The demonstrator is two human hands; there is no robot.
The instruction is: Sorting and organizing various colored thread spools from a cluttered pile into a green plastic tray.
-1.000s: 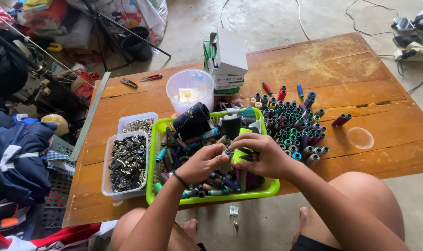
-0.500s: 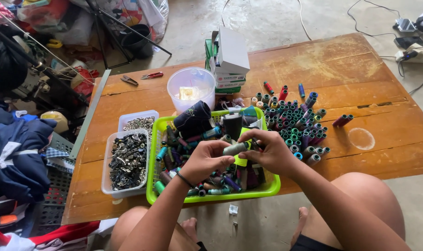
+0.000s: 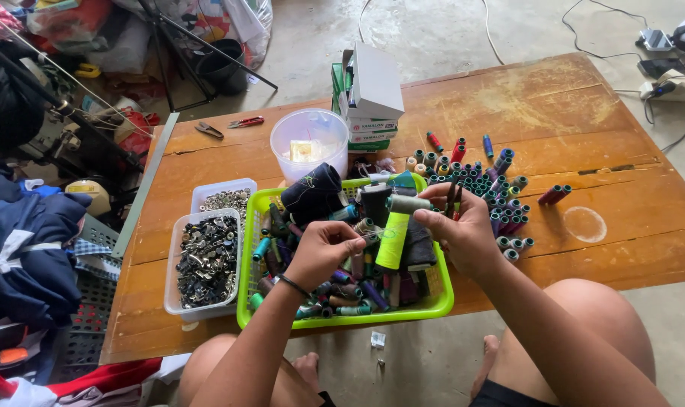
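Note:
My right hand point(image 3: 466, 230) grips a small grey-green thread spool point(image 3: 408, 203) and also holds dark snips point(image 3: 452, 199) between its fingers. It hovers over the right end of a lime-green tray point(image 3: 433, 305) heaped with thread spools. My left hand point(image 3: 323, 255) is over the tray's middle, its fingertips pinched on a thin thread that runs toward the spool. A tall neon-yellow spool point(image 3: 393, 240) lies in the tray between my hands. A dark cloth bundle point(image 3: 312, 193) rests at the tray's back.
On the wooden table point(image 3: 598, 143), several spools stand upright point(image 3: 482, 181) right of the tray, with two loose ones point(image 3: 553, 194) further right. Two clear boxes of metal parts point(image 3: 207, 260) sit left; a clear tub point(image 3: 309, 143), stacked boxes point(image 3: 372, 94) and pliers point(image 3: 244, 121) sit behind.
My right hand has lifted the grey-green spool up and to the right, out of the tray. My left hand stayed low with the thread, so the hands have drawn apart.

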